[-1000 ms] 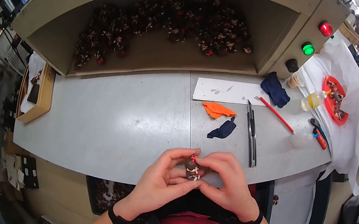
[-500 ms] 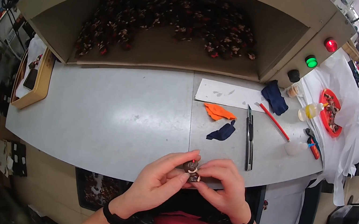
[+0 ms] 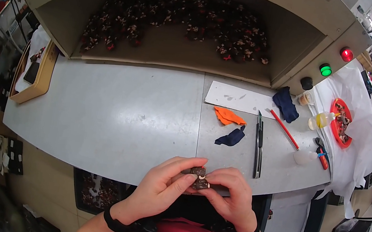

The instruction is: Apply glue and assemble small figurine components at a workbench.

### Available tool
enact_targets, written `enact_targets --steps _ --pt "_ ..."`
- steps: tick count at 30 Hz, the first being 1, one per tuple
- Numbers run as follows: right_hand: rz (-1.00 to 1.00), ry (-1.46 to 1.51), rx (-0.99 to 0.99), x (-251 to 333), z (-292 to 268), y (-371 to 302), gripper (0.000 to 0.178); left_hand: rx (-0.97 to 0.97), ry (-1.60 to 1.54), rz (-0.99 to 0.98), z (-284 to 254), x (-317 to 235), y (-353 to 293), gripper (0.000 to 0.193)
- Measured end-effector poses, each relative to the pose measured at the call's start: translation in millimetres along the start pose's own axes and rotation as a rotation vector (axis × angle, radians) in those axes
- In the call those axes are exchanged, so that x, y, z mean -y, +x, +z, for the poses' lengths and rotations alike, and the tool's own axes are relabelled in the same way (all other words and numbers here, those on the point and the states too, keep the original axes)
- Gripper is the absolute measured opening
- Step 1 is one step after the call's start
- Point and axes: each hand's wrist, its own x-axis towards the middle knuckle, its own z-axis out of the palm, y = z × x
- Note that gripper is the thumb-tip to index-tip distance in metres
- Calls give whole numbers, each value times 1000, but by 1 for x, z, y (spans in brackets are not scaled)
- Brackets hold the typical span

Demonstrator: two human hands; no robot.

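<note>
A small dark brown figurine (image 3: 200, 179) with cream-coloured trim is held at the table's front edge. My left hand (image 3: 165, 185) pinches it from the left, with thumb and fingertips on its upper part. From the right my right hand (image 3: 230, 192) grips its other side between thumb and fingers. The fingers hide parts of the figurine. Beyond my hands, a dark blue cloth scrap (image 3: 230, 137) and an orange cloth (image 3: 228, 117) lie on the grey table (image 3: 111, 118). A black craft knife (image 3: 258, 148) lies to their right.
A deep beige box (image 3: 170, 64) at the back holds many similar figurines; lights (image 3: 347, 54) sit on its right side. On the right are a red stick (image 3: 284, 129), bottles (image 3: 321, 120), pliers (image 3: 323, 159) and a red tray (image 3: 339, 136). A cardboard box (image 3: 43, 80) stands left.
The figurine has turned slightly between my fingers, so the red bit on top shows less. Both hands keep hold of it in nearly the same place. The view has shifted a little.
</note>
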Motion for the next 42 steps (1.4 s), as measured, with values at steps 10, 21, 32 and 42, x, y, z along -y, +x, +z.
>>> enact_targets --steps 10,21,32,42 --pt "14 26 17 2 -3 1 32 -25 -152 -24 4 -2 -1 32" --pt "7 61 -12 -1 1 -3 34 -10 85 113 0 2 -1 39" --pt "-81 6 -18 -6 3 -5 33 20 -6 141 3 4 -1 45" --pt "-81 5 -28 -5 3 -6 31 28 1 123 3 1 0 43"
